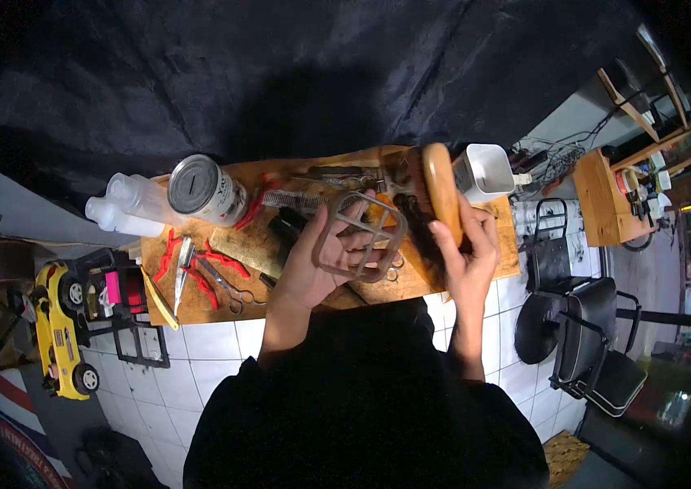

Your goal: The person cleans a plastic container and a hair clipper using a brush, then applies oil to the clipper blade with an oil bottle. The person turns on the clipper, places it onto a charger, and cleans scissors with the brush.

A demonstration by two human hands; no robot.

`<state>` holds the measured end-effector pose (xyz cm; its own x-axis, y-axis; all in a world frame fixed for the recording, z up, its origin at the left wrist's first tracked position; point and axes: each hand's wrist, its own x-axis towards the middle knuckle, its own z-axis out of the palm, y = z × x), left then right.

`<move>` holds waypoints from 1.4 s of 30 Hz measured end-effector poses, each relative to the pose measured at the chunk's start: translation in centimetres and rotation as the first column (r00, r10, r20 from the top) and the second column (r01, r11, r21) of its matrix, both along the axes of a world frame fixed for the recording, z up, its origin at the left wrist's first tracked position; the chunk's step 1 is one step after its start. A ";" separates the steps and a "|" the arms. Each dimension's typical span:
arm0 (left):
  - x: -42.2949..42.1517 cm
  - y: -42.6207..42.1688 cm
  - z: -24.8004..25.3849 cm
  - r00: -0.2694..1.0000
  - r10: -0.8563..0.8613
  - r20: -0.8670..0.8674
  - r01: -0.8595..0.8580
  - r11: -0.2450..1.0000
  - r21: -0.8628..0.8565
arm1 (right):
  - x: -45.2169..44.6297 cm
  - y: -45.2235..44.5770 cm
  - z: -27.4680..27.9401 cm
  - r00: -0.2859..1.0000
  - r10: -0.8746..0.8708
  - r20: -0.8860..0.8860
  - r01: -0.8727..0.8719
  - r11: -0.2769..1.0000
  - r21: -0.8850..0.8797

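My left hand is closed around the side of a grey, rounded-square plastic frame with crossing bars, held up over the wooden table. Some of its fingers show through the gaps. In my right hand is a brush with a smooth wooden back, tilted upright, its dark bristles facing left toward the frame. The two things are apart. Behind the left hand lies a grey comb. Left of it are scissors and several red-handled clips. The items directly behind the frame are partly hidden.
A can and translucent bottles stand on the table's left end. A white container is at the right end, near the brush. A yellow-handled razor lies along the left edge. A black chair stands to the right.
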<state>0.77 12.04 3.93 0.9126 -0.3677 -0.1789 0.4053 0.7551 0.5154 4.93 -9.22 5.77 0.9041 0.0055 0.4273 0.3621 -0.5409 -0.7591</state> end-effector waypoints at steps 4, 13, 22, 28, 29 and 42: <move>0.2 -0.8 -0.3 0.998 0.019 0.061 -0.014 0.997 -0.077 | -0.4 -2.1 -1.8 0.995 0.048 -0.085 -0.025 0.967 0.253; 0.9 -5.1 -0.4 0.965 0.249 0.087 -0.264 0.898 0.353 | -0.9 -4.9 -0.8 0.862 0.240 -0.447 0.240 0.584 0.776; 6.5 -12.2 2.4 0.778 -0.123 0.616 -0.578 0.246 0.778 | 3.6 -10.1 0.4 0.930 0.225 -0.291 0.063 0.681 0.730; 12.8 -16.9 2.4 0.709 -0.277 0.649 -0.683 -0.041 0.729 | 8.6 -13.5 -0.1 0.896 0.220 -0.387 0.112 0.730 0.674; 13.6 -17.4 2.2 0.693 -0.297 0.658 -0.702 -0.069 0.708 | 9.4 -14.0 -0.4 0.892 0.203 -0.405 0.122 0.753 0.647; 16.2 -19.4 2.0 0.827 -0.223 0.516 -0.544 -0.088 0.834 | 15.8 -17.8 -3.9 0.685 0.550 -0.478 -0.063 0.699 0.713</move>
<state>17.01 -7.36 5.91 0.9800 0.0026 0.1989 -0.1481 -0.6574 0.7388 20.76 -27.04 1.89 0.9292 0.3051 -0.2087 -0.2684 0.1687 -0.9484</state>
